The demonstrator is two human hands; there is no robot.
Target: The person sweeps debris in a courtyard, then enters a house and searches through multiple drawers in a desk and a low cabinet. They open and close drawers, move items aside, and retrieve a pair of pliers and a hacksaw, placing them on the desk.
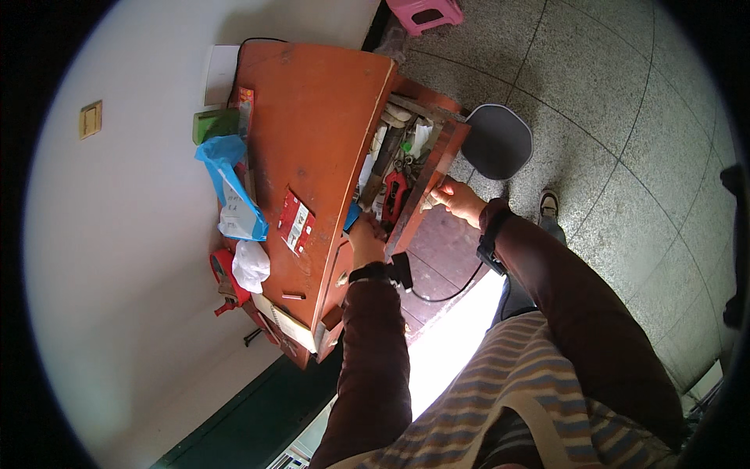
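Note:
A wooden drawer stands pulled out of the red-brown desk. My right hand grips the pull at its front panel. My left hand reaches into the drawer's near end, its fingers curled and partly hidden beside a small blue object. Whether those fingers hold the blue object is not clear. Inside the drawer lie red-handled pruning shears, a long dark bar-like object, a white crumpled piece and other loose items.
On the desktop are a red-and-white packet, a blue-and-white bag, a white plastic bag, a green box and a notebook. A grey bin stands beside the drawer. A pink stool is farther off.

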